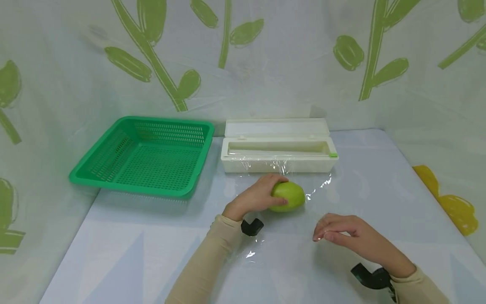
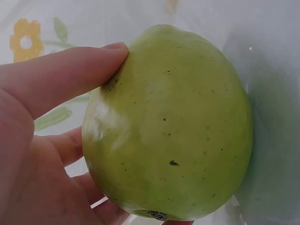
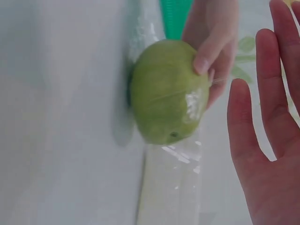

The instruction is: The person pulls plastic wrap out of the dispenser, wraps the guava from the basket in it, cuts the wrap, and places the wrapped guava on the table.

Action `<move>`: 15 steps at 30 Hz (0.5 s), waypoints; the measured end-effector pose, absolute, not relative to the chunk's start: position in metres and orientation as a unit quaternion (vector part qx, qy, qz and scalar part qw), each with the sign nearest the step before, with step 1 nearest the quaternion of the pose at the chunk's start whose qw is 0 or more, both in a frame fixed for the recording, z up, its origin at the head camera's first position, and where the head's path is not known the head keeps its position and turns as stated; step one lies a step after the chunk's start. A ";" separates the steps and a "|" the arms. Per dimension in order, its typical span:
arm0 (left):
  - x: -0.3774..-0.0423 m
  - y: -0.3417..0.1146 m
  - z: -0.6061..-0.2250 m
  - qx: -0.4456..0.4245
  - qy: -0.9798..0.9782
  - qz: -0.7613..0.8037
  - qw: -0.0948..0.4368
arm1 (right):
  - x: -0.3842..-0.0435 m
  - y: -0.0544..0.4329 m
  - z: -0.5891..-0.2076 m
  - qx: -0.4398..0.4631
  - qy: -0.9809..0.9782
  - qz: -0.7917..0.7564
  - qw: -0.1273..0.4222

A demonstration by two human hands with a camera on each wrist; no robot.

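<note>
A smooth, rounded green fruit (image 1: 289, 196) with small dark specks is gripped by my left hand (image 1: 262, 194). In the left wrist view the thumb (image 2: 89, 65) presses its upper side, with other fingers curled behind and below. Clear cling film (image 1: 282, 253) stretches toward me from a white dispenser (image 1: 279, 164), under and around the fruit; glints also show on the fruit's skin in the right wrist view. My right hand (image 1: 353, 236) is raised to the right of the fruit, apart from it. Its visible fingers (image 3: 276, 101) extend loosely in the right wrist view; the thumb is outside that frame.
The dispenser's lid (image 1: 277, 127) stands up at the back, with a green slider at its right end. A green perforated basket (image 1: 190, 192) sits at the back left, overhanging the table's left edge. A leaf-patterned sheet (image 1: 281, 63) hangs behind the table.
</note>
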State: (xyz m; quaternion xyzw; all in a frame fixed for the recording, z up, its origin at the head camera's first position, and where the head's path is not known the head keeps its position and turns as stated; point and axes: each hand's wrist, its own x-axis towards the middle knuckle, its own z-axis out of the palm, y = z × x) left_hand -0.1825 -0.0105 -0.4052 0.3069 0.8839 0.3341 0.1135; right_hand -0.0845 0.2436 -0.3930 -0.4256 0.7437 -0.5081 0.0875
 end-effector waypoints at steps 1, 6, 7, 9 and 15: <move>-0.183 -0.010 -0.405 0.306 0.884 0.335 0.113 | -0.089 0.241 -0.391 -0.425 0.743 -0.510 0.081; -0.183 -0.009 -0.407 0.304 0.881 0.343 0.115 | -0.104 0.229 -0.386 -0.404 0.750 -0.519 0.066; -0.182 -0.009 -0.408 0.305 0.881 0.343 0.116 | -0.106 0.227 -0.385 -0.397 0.754 -0.519 0.067; -0.183 -0.009 -0.408 0.304 0.881 0.343 0.117 | -0.111 0.222 -0.383 -0.390 0.758 -0.519 0.066; -0.184 -0.011 -0.406 0.294 0.877 0.363 0.115 | -0.128 0.208 -0.378 -0.348 0.755 -0.553 0.065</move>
